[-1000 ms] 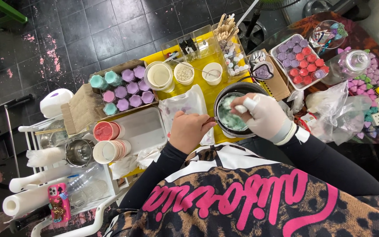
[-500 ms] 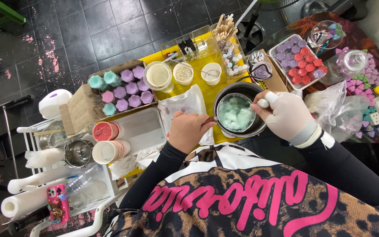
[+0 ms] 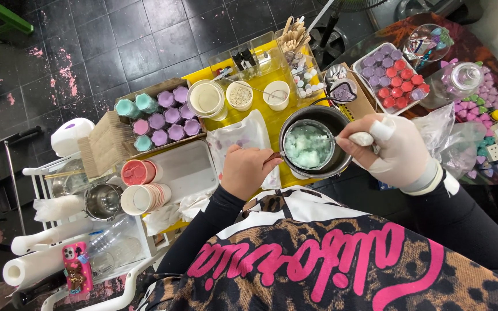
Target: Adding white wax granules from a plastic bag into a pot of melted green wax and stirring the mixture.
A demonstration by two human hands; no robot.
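With the bare left hand point(image 3: 248, 171) closed on the handle of the pot point(image 3: 312, 144) on the yellow table point(image 3: 272, 118), the gloved right hand point(image 3: 396, 151), fingers wrapped round a stirrer, should probably scrape the pale green lumps point(image 3: 308, 144) gently off the walls.

L hand point(image 3: 248, 170) fisted, bare; R hand point(image 3: 392, 151) gloved, fingers curled shut.

I saw pale green flakes point(image 3: 308, 145) in the dark pot point(image 3: 325, 115); the table point(image 3: 278, 118) was yellow; my right hand point(image 3: 396, 152) wore white; my top point(image 3: 318, 259) was leopard-print with pink lettering.
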